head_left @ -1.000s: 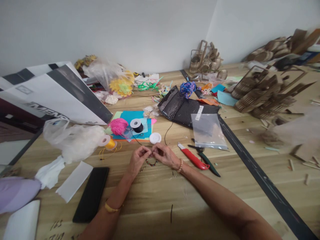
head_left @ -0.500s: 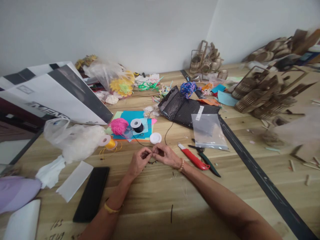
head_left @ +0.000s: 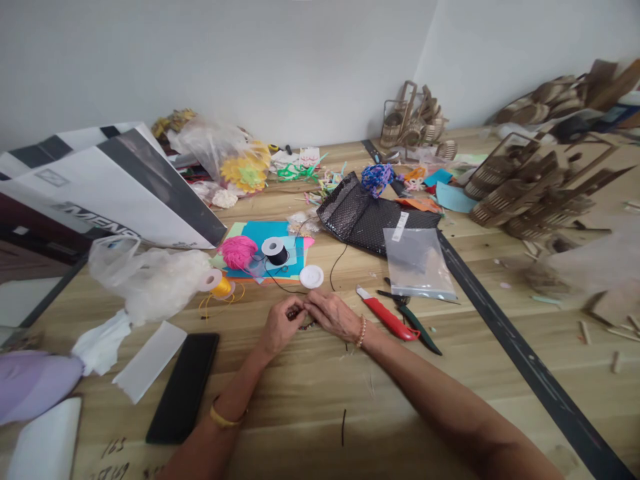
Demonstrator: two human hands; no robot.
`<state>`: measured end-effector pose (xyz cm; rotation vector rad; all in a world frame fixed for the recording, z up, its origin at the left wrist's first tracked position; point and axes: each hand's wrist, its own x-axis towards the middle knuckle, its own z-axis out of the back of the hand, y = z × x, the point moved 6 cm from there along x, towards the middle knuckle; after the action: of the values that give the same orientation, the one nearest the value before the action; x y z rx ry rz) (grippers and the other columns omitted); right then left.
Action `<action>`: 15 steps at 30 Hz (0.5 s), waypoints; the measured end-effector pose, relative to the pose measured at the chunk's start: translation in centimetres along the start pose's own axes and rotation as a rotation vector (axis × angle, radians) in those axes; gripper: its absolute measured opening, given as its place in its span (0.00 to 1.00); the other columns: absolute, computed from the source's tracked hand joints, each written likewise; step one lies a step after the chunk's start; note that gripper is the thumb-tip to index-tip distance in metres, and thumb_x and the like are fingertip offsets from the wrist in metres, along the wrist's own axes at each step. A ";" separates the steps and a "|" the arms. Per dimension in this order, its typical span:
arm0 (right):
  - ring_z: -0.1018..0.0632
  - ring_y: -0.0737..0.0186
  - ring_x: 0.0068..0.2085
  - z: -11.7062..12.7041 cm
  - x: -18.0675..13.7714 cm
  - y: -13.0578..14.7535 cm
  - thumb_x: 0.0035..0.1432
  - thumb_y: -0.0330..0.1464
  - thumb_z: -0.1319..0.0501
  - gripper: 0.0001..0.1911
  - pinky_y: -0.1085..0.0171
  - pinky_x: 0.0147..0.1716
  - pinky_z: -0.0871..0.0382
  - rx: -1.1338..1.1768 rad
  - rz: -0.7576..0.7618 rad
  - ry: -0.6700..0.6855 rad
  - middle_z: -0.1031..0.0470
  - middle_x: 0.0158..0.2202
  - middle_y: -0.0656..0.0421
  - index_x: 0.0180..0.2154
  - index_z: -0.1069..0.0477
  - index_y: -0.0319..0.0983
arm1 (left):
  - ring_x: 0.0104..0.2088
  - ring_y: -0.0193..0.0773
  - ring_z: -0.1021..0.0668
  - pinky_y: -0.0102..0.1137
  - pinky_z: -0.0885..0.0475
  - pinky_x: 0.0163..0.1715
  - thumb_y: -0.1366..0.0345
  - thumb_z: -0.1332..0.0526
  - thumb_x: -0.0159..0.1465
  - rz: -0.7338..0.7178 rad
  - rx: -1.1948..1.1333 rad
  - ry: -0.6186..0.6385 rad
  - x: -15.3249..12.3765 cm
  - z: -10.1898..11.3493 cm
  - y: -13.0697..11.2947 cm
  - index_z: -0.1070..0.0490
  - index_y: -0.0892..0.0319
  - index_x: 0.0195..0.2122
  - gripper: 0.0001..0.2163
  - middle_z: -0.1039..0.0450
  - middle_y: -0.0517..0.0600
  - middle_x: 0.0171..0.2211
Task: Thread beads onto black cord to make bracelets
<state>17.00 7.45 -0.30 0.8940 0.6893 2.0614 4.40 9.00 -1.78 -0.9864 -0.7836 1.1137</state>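
My left hand [head_left: 281, 325] and my right hand [head_left: 333, 313] meet over the table, fingertips pinched together. Between them is a beaded string [head_left: 309, 325], its dark beads showing below the fingers. A black cord [head_left: 280, 287] runs from the black thread spool [head_left: 275, 251] toward my fingers. Just beyond the hands lies a small white round dish [head_left: 311, 277]. Right of my right hand are a red-handled cutter [head_left: 390, 317] and dark green pliers [head_left: 417, 325]. What exactly the fingertips pinch is hidden.
A pink yarn ball [head_left: 239, 253] and a yellow thread spool [head_left: 217, 285] sit left of the spool. A black phone [head_left: 183, 389] lies by my left forearm. A clear zip bag [head_left: 420, 263] overlaps a black bubble mailer [head_left: 367, 223]. Wooden baskets [head_left: 530, 183] stand at right.
My right hand's fingers have curled down closer against the left fingertips, narrowing the gap under them. The beads shift slightly. Everything else on the table stays in place.
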 end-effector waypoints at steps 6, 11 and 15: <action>0.34 0.64 0.31 0.0 0.0 -0.1 0.67 0.32 0.52 0.12 0.65 0.32 0.40 0.039 0.006 -0.023 0.36 0.30 0.59 0.31 0.38 0.39 | 0.22 0.31 0.29 0.25 0.36 0.23 0.66 0.38 0.53 0.048 -0.089 0.034 0.0 -0.1 0.4 0.31 0.60 0.25 0.04 0.31 0.44 0.21; 0.33 0.65 0.32 0.3 0.1 -0.2 0.67 0.33 0.52 0.10 0.66 0.34 0.38 0.172 -0.043 -0.038 0.35 0.30 0.60 0.33 0.37 0.39 | 0.24 0.32 0.27 0.26 0.33 0.25 0.63 0.34 0.52 0.092 -0.203 0.085 0.1 -0.2 0.2 0.30 0.61 0.27 0.08 0.28 0.46 0.23; 0.33 0.66 0.32 0.6 0.2 -0.3 0.67 0.36 0.51 0.12 0.67 0.34 0.38 0.271 -0.083 -0.059 0.35 0.30 0.61 0.32 0.37 0.39 | 0.29 0.35 0.25 0.28 0.30 0.31 0.60 0.32 0.51 0.109 -0.266 0.108 0.3 -0.2 0.1 0.28 0.61 0.28 0.10 0.25 0.48 0.26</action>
<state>17.53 7.86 -0.09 1.0540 0.9731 1.8886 4.61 9.24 -1.97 -1.3153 -0.8109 1.0568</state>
